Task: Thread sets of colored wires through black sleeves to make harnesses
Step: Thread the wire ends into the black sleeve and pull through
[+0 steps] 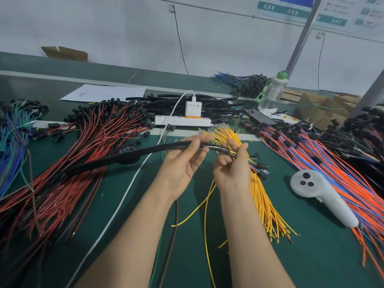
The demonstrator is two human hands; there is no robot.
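A long black sleeve runs from the lower left up to the centre, above the green mat. My left hand pinches the sleeve near its right end between thumb and fingers. Out of that end comes a set of colored wires with black connectors on their tips. My right hand grips these wires just past the sleeve's mouth. Both hands are held above a bundle of yellow wires lying on the mat.
Red and black wires spread at the left, orange and blue wires at the right. A white controller lies at the right. Behind are a power strip with a charger, loose black sleeves, a phone, and a bottle.
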